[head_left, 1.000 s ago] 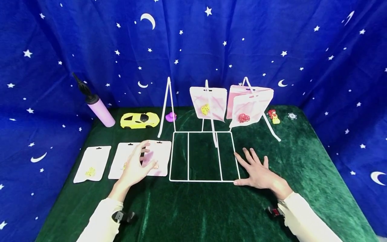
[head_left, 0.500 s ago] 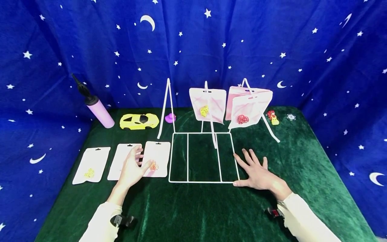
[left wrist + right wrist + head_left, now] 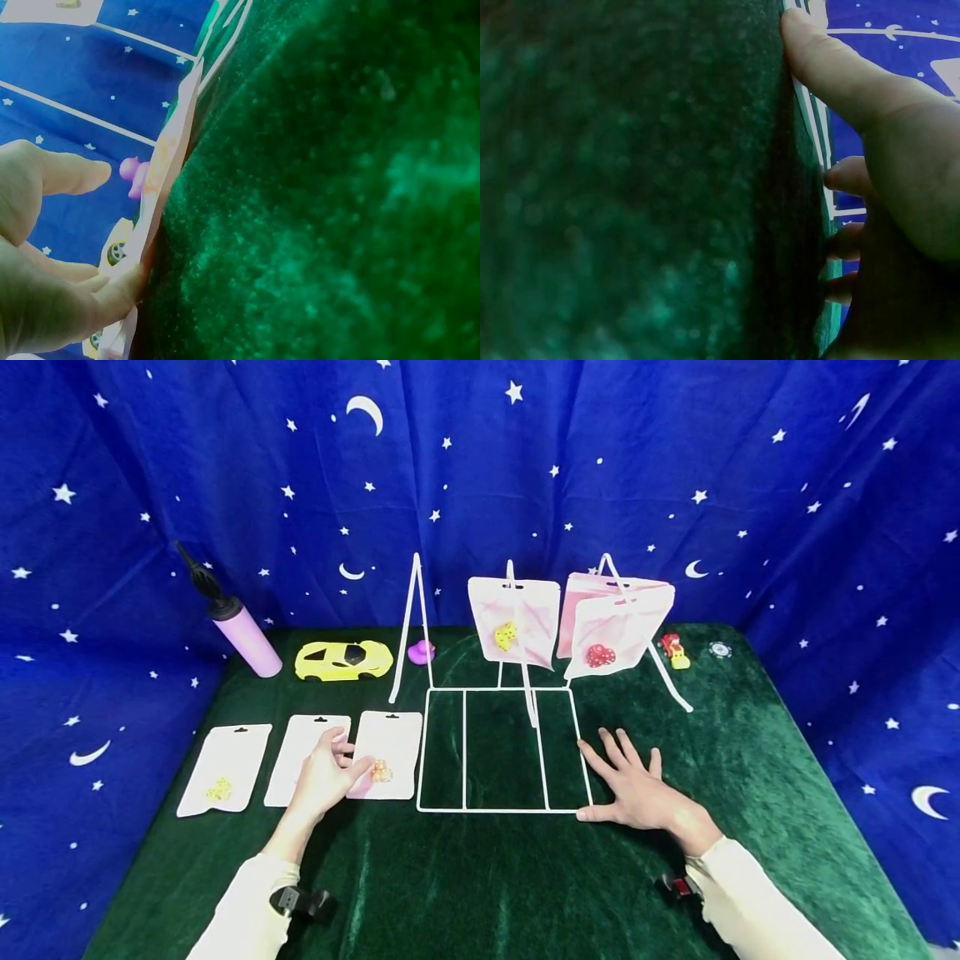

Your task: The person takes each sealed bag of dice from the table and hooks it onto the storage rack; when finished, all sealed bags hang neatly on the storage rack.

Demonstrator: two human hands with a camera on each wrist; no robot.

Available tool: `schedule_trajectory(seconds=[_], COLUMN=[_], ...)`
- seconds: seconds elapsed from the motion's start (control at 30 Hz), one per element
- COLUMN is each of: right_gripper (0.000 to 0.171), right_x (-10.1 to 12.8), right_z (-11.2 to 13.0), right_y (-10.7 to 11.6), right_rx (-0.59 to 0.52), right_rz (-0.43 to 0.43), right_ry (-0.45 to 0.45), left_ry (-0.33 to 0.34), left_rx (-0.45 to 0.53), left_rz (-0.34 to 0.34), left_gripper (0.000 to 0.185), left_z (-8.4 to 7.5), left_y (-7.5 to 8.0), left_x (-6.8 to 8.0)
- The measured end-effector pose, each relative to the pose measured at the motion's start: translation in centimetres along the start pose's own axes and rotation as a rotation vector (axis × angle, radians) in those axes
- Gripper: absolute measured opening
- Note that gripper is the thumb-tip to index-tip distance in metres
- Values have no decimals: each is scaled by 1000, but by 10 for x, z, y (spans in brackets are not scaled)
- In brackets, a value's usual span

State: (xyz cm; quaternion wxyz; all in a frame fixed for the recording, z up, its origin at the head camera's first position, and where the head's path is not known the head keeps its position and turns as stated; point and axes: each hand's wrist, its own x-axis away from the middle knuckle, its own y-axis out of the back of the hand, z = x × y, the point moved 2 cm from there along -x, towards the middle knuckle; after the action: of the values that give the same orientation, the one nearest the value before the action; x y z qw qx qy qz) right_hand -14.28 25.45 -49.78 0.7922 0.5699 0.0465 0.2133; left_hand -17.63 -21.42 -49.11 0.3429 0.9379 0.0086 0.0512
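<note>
Over the seam between two flat white pouches, my left hand (image 3: 324,777) is held with thumb and fingers apart. Its fingertips are at the left edge of the pouch with orange dice (image 3: 390,739), as the left wrist view also shows; its thumb overlaps that pouch. The middle pouch (image 3: 288,752) is partly covered by the hand. Further left lies a pouch with yellow dice (image 3: 236,756). My right hand (image 3: 637,789) lies spread on the cloth, thumb and index fingertip at the right side of a white wire rack (image 3: 495,811).
Hanging from the rack's prongs are a pouch with yellow dice (image 3: 528,610) and one with red dice (image 3: 622,622), another pouch behind it. Along the back are a pump (image 3: 251,643), yellow toy car (image 3: 345,660), purple duck (image 3: 422,652), red-and-yellow toy (image 3: 675,652) and round chip (image 3: 721,649).
My left hand has shifted left and slightly down, uncovering more of the pouch with orange dice; thumb and fingers have drawn a little closer. My right hand stays at the rack.
</note>
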Motion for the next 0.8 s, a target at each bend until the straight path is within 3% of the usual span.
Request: schedule_trajectory(seconds=[0.4,0.6,0.8], right_gripper=[106,106,107], right_x=[-1,-1,0], right_z=[0,1,0], right_y=[0,-1,-1], right_rx=[23,18,5], right_rz=[-12,-11,3], right_ry=[-1,-2,-11], left_ry=[171,155,138], left_rx=[-112,-187,-138], left_rz=[140,137,104], left_gripper=[83,76,71], left_z=[-2,-3,-3], left_y=[1,-1,-2], left_x=[-11,-12,-8])
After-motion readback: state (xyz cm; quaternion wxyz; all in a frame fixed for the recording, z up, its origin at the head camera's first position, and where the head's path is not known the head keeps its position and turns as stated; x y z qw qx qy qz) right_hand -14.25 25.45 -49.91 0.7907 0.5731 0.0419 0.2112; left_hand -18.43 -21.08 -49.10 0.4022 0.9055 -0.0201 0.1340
